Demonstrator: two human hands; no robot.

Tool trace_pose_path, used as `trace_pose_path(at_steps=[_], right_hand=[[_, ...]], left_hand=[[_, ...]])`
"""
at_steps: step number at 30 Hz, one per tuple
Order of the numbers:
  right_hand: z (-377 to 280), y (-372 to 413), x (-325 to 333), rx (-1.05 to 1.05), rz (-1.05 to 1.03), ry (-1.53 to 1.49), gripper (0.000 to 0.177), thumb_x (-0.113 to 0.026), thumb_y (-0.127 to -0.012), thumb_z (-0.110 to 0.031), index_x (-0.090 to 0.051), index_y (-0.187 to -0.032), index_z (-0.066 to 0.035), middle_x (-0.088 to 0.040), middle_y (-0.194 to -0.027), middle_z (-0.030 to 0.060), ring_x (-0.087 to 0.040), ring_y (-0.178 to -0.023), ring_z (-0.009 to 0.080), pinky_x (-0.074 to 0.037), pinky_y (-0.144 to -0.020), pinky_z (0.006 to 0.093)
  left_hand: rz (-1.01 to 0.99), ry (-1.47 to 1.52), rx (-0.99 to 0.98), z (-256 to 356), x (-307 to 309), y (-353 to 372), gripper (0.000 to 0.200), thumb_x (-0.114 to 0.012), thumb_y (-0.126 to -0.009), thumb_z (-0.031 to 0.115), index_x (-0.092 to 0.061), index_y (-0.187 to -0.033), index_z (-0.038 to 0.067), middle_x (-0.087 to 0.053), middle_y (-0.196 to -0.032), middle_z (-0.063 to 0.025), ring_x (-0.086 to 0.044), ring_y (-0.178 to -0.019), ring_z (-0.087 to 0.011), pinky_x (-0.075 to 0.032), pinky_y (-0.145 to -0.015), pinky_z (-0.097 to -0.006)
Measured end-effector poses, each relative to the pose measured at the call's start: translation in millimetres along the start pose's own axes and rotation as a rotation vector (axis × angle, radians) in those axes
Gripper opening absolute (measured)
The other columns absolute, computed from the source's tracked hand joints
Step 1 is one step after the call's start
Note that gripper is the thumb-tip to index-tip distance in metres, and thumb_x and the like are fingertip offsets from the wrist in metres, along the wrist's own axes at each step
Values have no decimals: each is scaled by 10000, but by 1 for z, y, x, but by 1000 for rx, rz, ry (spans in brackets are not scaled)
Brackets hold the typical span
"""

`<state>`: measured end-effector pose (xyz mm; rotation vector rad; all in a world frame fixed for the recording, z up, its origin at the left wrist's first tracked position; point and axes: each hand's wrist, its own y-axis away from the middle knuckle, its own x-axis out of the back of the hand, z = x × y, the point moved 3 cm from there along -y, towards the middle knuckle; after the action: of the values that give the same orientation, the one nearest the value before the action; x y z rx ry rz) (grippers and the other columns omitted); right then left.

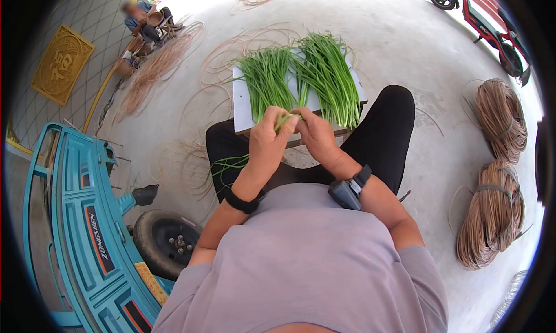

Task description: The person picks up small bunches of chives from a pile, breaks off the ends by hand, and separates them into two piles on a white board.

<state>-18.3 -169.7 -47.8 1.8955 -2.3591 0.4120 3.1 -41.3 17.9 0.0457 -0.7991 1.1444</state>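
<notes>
Close together in front of my lap, my left hand point(267, 144) and my right hand point(317, 137) are both closed in a pinch on a short length of green stalk point(282, 121). Most of that stalk is hidden by the fingers. Just beyond the hands, a left bundle of long thin green stalks point(266, 81), chive-like, lies beside a right bundle of the same stalks point(329, 81). Both rest on a white board point(242, 104) on a low stand between my knees. A few loose curling stalks point(227, 166) hang over my left thigh.
A teal cargo vehicle point(87, 217) with a black wheel point(167, 240) stands at left. Cane coils point(501, 121) lie on the right, with a red scooter point(492, 31) beyond. Loose cane strands point(162, 66) spread across the floor near a seated person point(147, 23) holding a basket.
</notes>
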Motion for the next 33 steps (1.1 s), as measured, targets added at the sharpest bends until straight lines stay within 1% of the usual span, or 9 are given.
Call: trace_pose_path(at_steps=[3, 6, 12, 15, 18, 20, 24, 28, 33], right_hand=[[3, 4, -4, 317, 79, 126, 187, -554, -896, -146, -605, -1073, -111, -654, -845, 160, -624, -766, 391, -487, -642, 432], [11, 3, -8, 365, 23, 215, 171, -553, -896, -159, -597, -1059, -130, -648, -835, 176, -616, -765, 401, -483, -630, 451], [7, 0, -9, 371, 15, 186, 172, -559, -917, -229, -542, -1044, -114, -637, -781, 185, -609, -733, 413, -468, -611, 483], [10, 1, -10, 226, -69, 297, 192, -545, -934, -273, -519, -1023, -106, -621, -735, 192, -602, -715, 420, -454, -602, 500], [13, 0, -15, 136, -132, 339, 206, -526, -945, -293, -502, -999, -96, -609, -711, 198, -597, -708, 424, -443, -601, 518], [15, 0, -14, 120, -118, 368, 207, -521, -944, -287, -501, -1008, -92, -614, -710, 189, -598, -708, 425, -445, -615, 526], [17, 0, -13, 59, -76, 459, 202, -505, -937, -265, -512, -1014, -78, -634, -749, 191, -606, -734, 427, -449, -649, 535], [35, -2, -16, 0, -159, 587, 205, -493, -918, -232, -580, -982, -58, -661, -857, 198, -631, -826, 407, -472, -702, 520], [54, 0, -22, -113, -424, 790, 310, -450, -922, -288, -648, -934, -49, -672, -901, 194, -644, -875, 385, -498, -754, 483]], left_hand=[[-35, 11, -140, 4, -13, 6, 249, -590, -936, 282, -607, -1017, 46, -645, -866, -156, -642, -761, -325, -500, -656, -372], [16, 25, -350, 1, -23, 8, 185, -564, -948, 213, -626, -1049, 71, -631, -937, -149, -637, -778, -314, -497, -666, -363], [71, -134, -343, 8, -9, 11, 185, -557, -950, 209, -635, -981, 44, -558, -905, -106, -581, -779, -273, -484, -688, -340], [250, -101, -454, 8, 4, 5, 256, -454, -1008, 222, -593, -979, 8, -575, -976, -125, -549, -944, -235, -444, -811, -351], [241, 140, -325, 26, 31, 1, 329, -396, -1032, 304, -540, -969, 14, -595, -930, -96, -568, -859, -216, -459, -825, -383], [226, 587, -267, 32, 46, -1, 379, -359, -1042, 345, -544, -926, 35, -584, -798, -71, -601, -740, -200, -499, -788, -377], [296, 827, -371, 61, 98, 7, 384, -345, -1031, 410, -511, -928, 80, -498, -659, -17, -504, -577, -149, -472, -583, -332], [597, 511, -533, 98, 152, 31, 403, -338, -1026, 444, -516, -893, 108, -343, -601, 41, -327, -511, -69, -279, -424, -203], [1101, 258, -672, 127, 180, 65, 470, -339, -1019, 493, -429, -767, 106, -296, -602, 34, -245, -513, -71, -220, -438, -201]])
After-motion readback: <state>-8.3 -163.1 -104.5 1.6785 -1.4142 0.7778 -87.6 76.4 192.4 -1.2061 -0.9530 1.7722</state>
